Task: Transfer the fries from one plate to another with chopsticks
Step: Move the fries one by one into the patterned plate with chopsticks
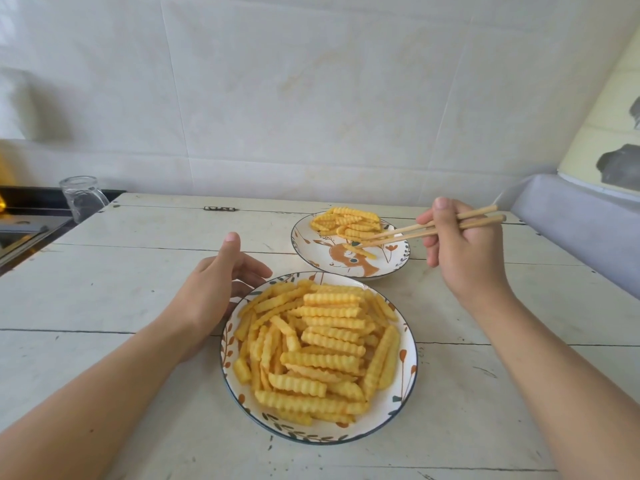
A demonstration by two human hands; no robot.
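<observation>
Right hand (464, 251) curled round wooden chopsticks (429, 228), tips slightly parted over the far plate (311, 258), just above a lone fry (362, 251) lying on it; whether touching it, cannot tell. Beyond the tips, a small heap of fries (346, 221). Left hand (221, 282) relaxed, fingers loosely cupped against the near plate (403, 400) rim, holding nothing; a large fry pile (318, 348) beside it.

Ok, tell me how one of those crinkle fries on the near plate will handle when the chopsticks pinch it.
Each crinkle fry looks straight and stiff, so it should probably lift without drooping. Its ridges likely give the chopsticks some bite, though a greasy surface could still slip. The fries look small and thin, so probably light; pinched off-centre, a long one may pivot and drop onto the near plate.
</observation>
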